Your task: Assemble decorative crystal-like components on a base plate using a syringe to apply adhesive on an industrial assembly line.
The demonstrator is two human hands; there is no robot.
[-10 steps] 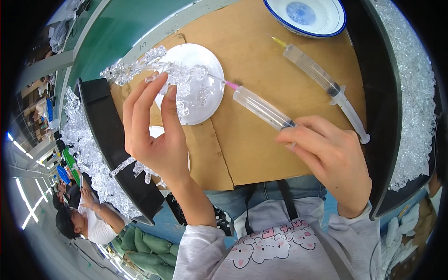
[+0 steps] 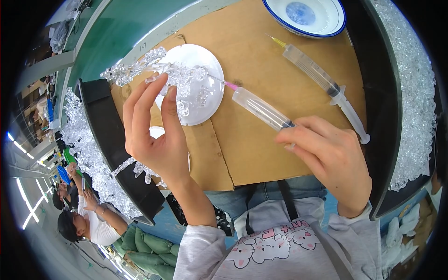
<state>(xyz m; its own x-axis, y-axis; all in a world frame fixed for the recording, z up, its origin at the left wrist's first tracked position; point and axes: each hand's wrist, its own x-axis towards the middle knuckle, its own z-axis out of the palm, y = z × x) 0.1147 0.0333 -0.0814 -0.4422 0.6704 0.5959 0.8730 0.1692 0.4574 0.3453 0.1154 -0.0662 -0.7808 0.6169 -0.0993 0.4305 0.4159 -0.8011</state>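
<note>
My left hand (image 2: 156,130) pinches a clear crystal branch piece (image 2: 140,67) between thumb and fingers, holding it over a round white plate (image 2: 212,100). In my right hand (image 2: 329,161) is a clear syringe (image 2: 261,108) with a pink needle hub. Its tip points left, touching the crystal cluster above the plate. Both rest over a brown cardboard sheet (image 2: 261,56).
A second syringe (image 2: 322,79) with a yellow tip lies on the cardboard at the right. A white bowl with a blue rim (image 2: 336,23) sits at the top. Black trays (image 2: 105,130) of clear crystal parts (image 2: 413,93) flank both sides. Other people sit at the lower left.
The syringe tip has moved slightly in toward the crystal cluster. My left hand keeps its hold on the piece.
</note>
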